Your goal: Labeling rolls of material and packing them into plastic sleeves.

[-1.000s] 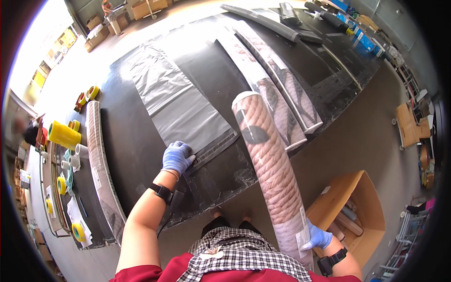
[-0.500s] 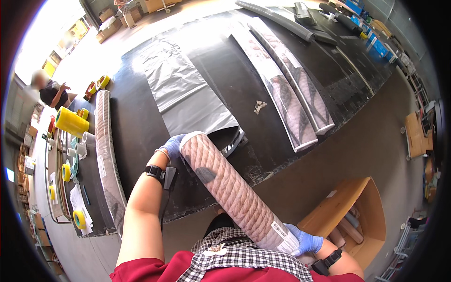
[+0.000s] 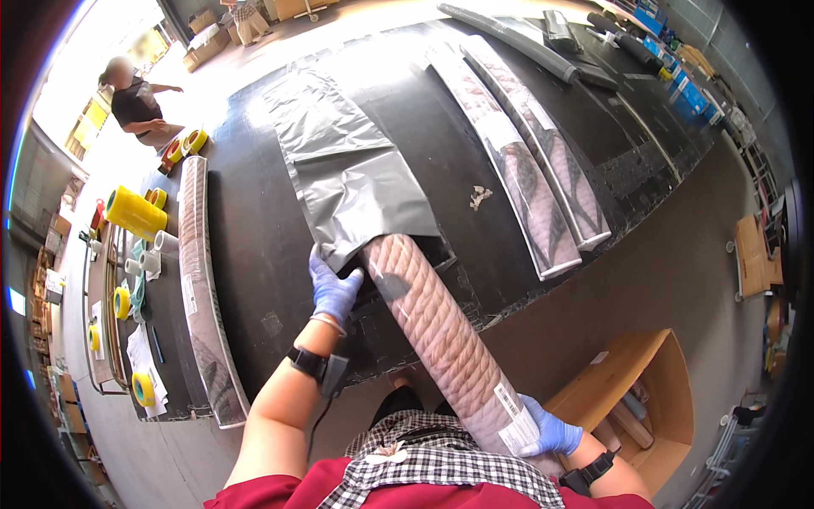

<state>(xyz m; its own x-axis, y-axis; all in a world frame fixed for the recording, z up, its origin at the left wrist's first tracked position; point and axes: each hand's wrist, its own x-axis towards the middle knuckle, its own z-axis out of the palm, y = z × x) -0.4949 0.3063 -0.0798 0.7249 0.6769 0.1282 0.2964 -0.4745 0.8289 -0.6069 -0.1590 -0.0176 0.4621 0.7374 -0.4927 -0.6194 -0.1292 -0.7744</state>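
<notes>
A long roll wrapped in clear film, with a braided beige-pink pattern (image 3: 441, 327), slants from my body up to the black table. Its far end sits in the mouth of a flat grey plastic bag (image 3: 365, 191). My left hand (image 3: 333, 287), in a blue glove, grips the left edge of the bag's opening beside the roll. Around the near end of the roll, by a white label (image 3: 515, 424), my gloved right hand (image 3: 551, 428) is closed. How far the roll's tip reaches inside is hidden by the bag.
Two wrapped rolls (image 3: 530, 191) lie on the table's right, another roll (image 3: 199, 280) on its left. Yellow tape rolls (image 3: 136, 212) stand at the left edge. An open cardboard box (image 3: 623, 382) holding rolls is at lower right. A person (image 3: 136, 102) stands far left.
My left hand has left the roll's far end and taken the bag's edge. The roll's tip has moved forward into the bag's mouth, which is raised over it.
</notes>
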